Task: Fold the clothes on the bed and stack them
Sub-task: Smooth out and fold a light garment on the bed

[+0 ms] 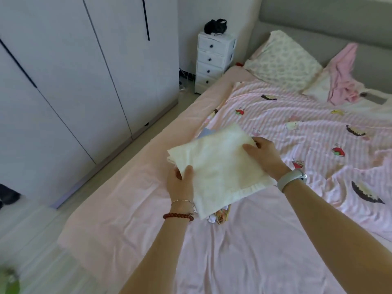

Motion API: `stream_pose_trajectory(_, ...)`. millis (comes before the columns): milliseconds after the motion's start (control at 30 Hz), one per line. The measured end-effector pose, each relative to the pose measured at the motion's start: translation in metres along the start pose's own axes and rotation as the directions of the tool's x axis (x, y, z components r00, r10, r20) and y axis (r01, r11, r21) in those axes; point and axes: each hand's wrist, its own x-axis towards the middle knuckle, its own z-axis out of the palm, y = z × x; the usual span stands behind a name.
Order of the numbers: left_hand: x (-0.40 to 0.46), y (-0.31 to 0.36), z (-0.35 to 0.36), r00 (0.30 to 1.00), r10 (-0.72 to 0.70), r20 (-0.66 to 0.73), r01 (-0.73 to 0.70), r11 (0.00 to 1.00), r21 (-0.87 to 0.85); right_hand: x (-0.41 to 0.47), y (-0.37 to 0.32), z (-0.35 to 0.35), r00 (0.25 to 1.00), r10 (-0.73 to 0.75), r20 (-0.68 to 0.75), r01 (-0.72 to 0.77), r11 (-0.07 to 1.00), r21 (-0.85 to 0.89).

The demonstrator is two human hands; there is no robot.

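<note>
Head camera footage looks down along two bare forearms reaching forward over a pink-sheeted bed. A folded cream-white cloth rectangle is held between both hands above the sheet, tilted so that its far corner points toward the pillows. The left hand is seen gripping the near-left edge, thumb laid on top and fingers tucked beneath; a red bead bracelet and a thin chain are worn on that wrist. The right hand is clamped on the far-right edge, fingers curled over the top of the fabric, with a pale grey wristband on the wrist. Beneath the cloth, parts of other folded garments are partly visible, lying on the sheet. A crumpled pink garment is left lying near the patterned pillow, well apart from the hands.
</note>
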Motion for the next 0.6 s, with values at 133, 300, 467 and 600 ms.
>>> stream_pose_trajectory(133, 0.047, -0.03, 0.042, 0.995, -0.092, -0.045, 0.091, 0.996, -0.021, 0.099, -0.004, 0.009, 0.988, -0.106, 0.109, 0.121, 0.983, -0.135)
stream_pose_trajectory(300, 0.068, -0.084, 0.056, 0.946, -0.312, -0.092, 0.319, 0.945, 0.079, 0.151, 0.04, 0.056, 0.951, -0.072, 0.302, 0.178, 0.922, -0.343)
stream_pose_trajectory(467, 0.066, -0.084, 0.047, 0.964, -0.014, -0.266, 0.141, 0.875, 0.464, 0.134, 0.076, 0.085, 0.944, -0.317, 0.091, 0.293, 0.681, -0.671)
stream_pose_trajectory(600, 0.07, -0.074, 0.052, 0.822, 0.54, 0.178, -0.388, 0.303, 0.87, 0.104, 0.087, 0.091, 0.875, -0.463, 0.144, 0.423, 0.585, -0.692)
